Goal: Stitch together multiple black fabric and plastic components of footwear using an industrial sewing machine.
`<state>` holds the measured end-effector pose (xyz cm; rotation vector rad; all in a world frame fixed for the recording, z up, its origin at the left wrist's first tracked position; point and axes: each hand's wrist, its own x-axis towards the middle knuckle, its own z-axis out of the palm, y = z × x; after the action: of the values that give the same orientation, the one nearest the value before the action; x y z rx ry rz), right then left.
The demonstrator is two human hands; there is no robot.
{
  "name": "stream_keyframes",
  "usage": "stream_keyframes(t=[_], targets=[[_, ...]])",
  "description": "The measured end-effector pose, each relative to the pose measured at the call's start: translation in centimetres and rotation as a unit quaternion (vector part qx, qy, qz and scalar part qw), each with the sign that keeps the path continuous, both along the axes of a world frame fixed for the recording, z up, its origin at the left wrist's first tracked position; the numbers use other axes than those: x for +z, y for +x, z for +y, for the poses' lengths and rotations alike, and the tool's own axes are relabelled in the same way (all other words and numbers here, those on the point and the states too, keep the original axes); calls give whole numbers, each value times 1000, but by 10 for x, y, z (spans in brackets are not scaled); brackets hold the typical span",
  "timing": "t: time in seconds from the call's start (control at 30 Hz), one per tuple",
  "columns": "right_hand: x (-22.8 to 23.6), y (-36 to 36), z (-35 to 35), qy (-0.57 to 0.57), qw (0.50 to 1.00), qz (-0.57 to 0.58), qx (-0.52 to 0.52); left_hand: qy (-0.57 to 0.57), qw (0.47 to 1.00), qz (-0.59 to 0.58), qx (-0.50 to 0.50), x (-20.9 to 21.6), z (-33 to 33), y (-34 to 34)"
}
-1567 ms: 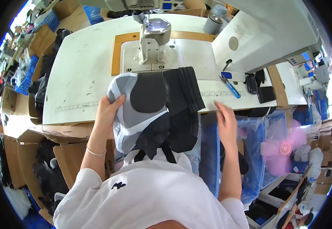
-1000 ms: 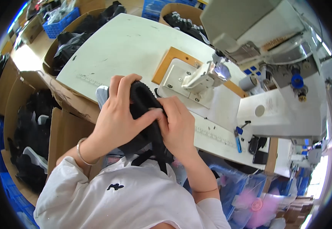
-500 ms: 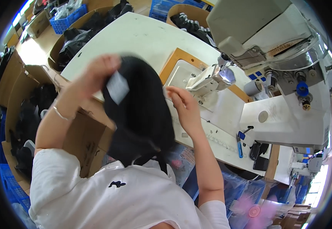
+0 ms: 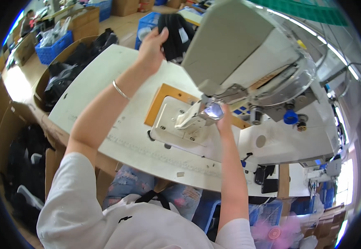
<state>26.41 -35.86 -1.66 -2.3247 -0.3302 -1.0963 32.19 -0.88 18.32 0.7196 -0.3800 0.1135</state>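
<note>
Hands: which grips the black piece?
The left hand, on the arm with the silver bracelet, grips the black piece; the right hand mostly hides behind the sewing machine.

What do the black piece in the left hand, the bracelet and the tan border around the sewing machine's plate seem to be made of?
Black piece: probably cloth, matte, with soft-looking folds. Bracelet: likely metal, polished; it shines silvery. Tan border: perhaps wood, smooth-looking, yellow-brown; grain unclear.

Bright light, glare on the floor (image 4: 18, 83), dark curved edges.
</note>
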Motion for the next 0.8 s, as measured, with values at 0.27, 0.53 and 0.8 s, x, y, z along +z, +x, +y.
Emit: stream_keyframes(t=[0.27,0.53,0.8], targets=[[-2,43,27,39,990,97,98,4,962,235,-142,-77,-1,12],[50,32,4,-123,984,123,47,702,586,-323,244,-88,-31,-59],[89,-27,-15,-286,949,132,24,719,565,-323,244,-68,-35,-54]])
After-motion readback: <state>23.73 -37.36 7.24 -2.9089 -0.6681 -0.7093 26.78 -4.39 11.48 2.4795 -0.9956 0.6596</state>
